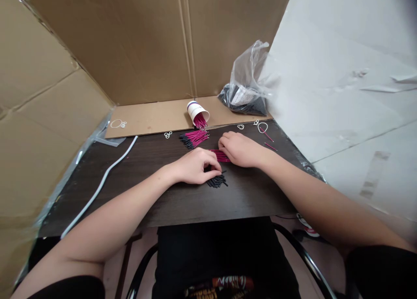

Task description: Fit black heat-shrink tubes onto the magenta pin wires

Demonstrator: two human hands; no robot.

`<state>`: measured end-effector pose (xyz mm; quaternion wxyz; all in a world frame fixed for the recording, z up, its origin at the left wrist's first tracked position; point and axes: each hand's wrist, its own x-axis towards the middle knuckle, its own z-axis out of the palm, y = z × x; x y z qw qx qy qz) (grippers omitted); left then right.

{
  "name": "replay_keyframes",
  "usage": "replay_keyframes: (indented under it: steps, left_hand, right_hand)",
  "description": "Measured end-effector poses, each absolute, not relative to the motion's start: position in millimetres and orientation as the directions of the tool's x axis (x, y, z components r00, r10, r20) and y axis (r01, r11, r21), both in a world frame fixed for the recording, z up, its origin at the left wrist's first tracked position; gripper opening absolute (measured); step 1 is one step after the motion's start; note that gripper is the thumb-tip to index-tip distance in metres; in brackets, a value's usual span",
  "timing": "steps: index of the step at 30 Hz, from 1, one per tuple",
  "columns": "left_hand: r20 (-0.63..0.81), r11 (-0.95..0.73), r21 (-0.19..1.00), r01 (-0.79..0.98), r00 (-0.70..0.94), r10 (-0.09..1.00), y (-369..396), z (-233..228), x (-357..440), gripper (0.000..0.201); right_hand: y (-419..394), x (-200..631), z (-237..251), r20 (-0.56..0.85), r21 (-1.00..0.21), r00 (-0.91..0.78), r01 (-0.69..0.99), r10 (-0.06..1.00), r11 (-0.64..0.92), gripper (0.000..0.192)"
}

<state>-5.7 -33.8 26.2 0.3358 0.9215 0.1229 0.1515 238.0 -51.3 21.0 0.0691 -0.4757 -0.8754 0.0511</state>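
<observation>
Right now, your two hands are close together over the dark tabletop (254, 203). Your left hand (195, 165) is bent, with its thumb and first finger close together at the small black tubes (217, 181); I can't tell if they pinch one. Your right hand (240, 150) curls its fingers down at the right end of a flat row of pink wires (221, 156). I can't see if it grips them. That row lies between your hands, and the black tubes sit in a little heap just on its near side.

On the far side of the row is a pile of pink wires with black ends (194, 139). Past that, a white paper cup (194, 109) lies tipped toward you, with more pink wires (200, 121) inside. A clear bag (247, 94) of black bits sits far right. Two loose pink wires (270, 146) lie to the right of your right hand. A long white cord (106, 176) bends along the left.
</observation>
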Motion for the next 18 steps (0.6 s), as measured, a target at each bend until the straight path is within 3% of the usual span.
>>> replay_keyframes:
  steps: [11,18]
  left_hand:
    - [0.088,-0.723,0.639,0.263,0.908,0.409,-43.7,32.8,-3.5,0.006]
    - [0.128,-0.574,0.772,0.274,0.817,0.562,-35.0,24.6,-5.0,0.006]
  right_hand:
    - [-51.6,238.7,18.6,0.041,-0.208,-0.517,0.833,0.855,0.513,0.013]
    - [-53.0,237.2,17.7,0.011,-0.189,-0.504,0.847,0.864,0.497,0.009]
